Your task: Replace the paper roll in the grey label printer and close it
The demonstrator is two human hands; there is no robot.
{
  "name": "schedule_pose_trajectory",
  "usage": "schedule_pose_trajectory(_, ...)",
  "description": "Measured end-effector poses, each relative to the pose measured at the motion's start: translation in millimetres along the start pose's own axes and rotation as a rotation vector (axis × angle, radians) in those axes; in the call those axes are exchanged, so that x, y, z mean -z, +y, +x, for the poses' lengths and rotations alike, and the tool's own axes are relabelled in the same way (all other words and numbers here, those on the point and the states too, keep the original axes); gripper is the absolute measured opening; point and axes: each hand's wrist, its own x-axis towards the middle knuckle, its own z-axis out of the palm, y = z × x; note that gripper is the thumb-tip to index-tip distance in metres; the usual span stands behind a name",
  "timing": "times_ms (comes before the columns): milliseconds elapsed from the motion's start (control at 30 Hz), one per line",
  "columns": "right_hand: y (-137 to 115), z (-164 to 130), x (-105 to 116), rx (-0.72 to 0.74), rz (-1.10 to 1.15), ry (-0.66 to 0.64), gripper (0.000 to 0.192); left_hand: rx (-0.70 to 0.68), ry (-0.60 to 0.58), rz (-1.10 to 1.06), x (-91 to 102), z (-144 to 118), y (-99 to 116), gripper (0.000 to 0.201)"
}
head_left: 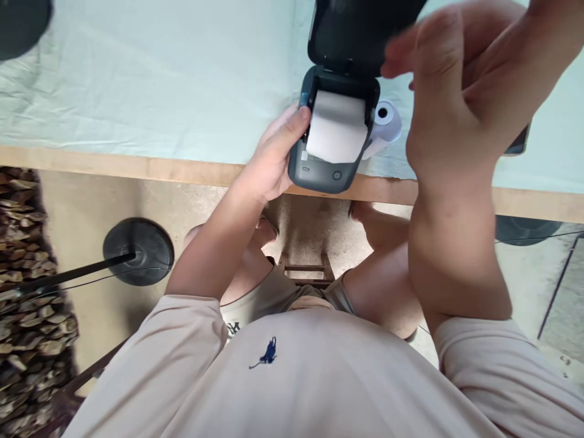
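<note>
A dark portable label printer (322,173) is held at its left side by my left hand (278,146), the thumb lying along its edge. Its black lid (351,33) is swung up and away from me. Inside the compartment sits a white paper roll (337,118), with its loose end over the front edge. My right hand (465,73) hovers at the right of the raised lid, fingers stretched out and slightly blurred; whether the fingertips touch the lid I cannot tell. Behind the printer's right side, a second paper roll (390,126) lies on the table, partly hidden.
A pale green cloth (182,79) covers the wooden-edged table (191,170). At the right a dark flat device (519,143) is mostly hidden by my right wrist. A dark round object (20,24) is at the upper left. On the floor stands a round black base (139,250) with a pole.
</note>
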Motion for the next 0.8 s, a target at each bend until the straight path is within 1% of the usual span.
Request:
schedule_pose_trajectory(33,1.0,0.4,1.6,0.175,-0.145,-0.034,0.03,-0.002,-0.003,0.013,-0.4,-0.3,0.1,0.028)
schedule_pose_trajectory(67,2.7,1.2,3.5,0.321,-0.304,-0.102,0.024,-0.002,-0.005,0.026,-0.6,-0.7,0.5,0.03)
schedule_pose_trajectory(100,4.9,2.3,5.5,0.413,-0.449,-0.173,0.021,0.0,-0.005,0.038,-0.6,-1.2,1.1,0.029)
schedule_pose_trajectory(133,7.3,3.6,7.1,0.444,-0.554,-0.233,0.018,0.005,-0.002,0.048,-0.6,-1.7,1.7,0.027)
schedule_pose_trajectory(200,11.0,6.0,8.4,0.387,-0.776,-0.361,0.021,0.028,-0.002,0.061,-0.1,-3.0,3.1,0.022)
schedule_pose_trajectory(233,12.0,6.8,8.1,0.342,-0.868,-0.393,0.025,0.046,-0.008,0.066,0.1,-3.7,3.8,0.023)
schedule_pose_trajectory(300,12.8,7.6,6.3,0.239,-0.976,-0.393,0.034,0.088,-0.029,0.087,0.3,-5.0,5.4,0.027)
schedule_pose_trajectory(367,13.1,8.0,3.8,0.14,-1.018,-0.418,0.044,0.109,-0.031,0.085,0.0,-5.9,6.7,0.029)
schedule_pose_trajectory(467,15.7,9.8,1.0,0.108,-0.956,-0.472,0.052,0.135,-0.002,0.044,-0.6,-6.2,7.1,0.029)
schedule_pose_trajectory(567,18.8,11.9,0.8,0.144,-0.917,-0.466,0.052,0.138,0.003,0.002,1.1,-4.7,4.9,0.025)
schedule_pose_trajectory(600,19.3,12.5,1.8,0.162,-0.858,-0.468,0.051,0.119,-0.003,-0.013,2.1,-3.7,3.8,0.023)
schedule_pose_trajectory(700,20.3,16.9,9.6,0.264,-0.504,-0.463,0.043,0.045,-0.009,-0.047,5.5,0.2,1.0,0.021)
schedule_pose_trajectory(767,23.8,25.2,18.7,0.302,-0.25,-0.346,0.041,0.043,-0.013,-0.072,7.2,3.1,0.4,0.027)
schedule_pose_trajectory(800,27.2,31.1,23.9,0.28,-0.144,-0.288,0.042,0.054,-0.017,-0.089,8.0,4.4,0.5,0.03)
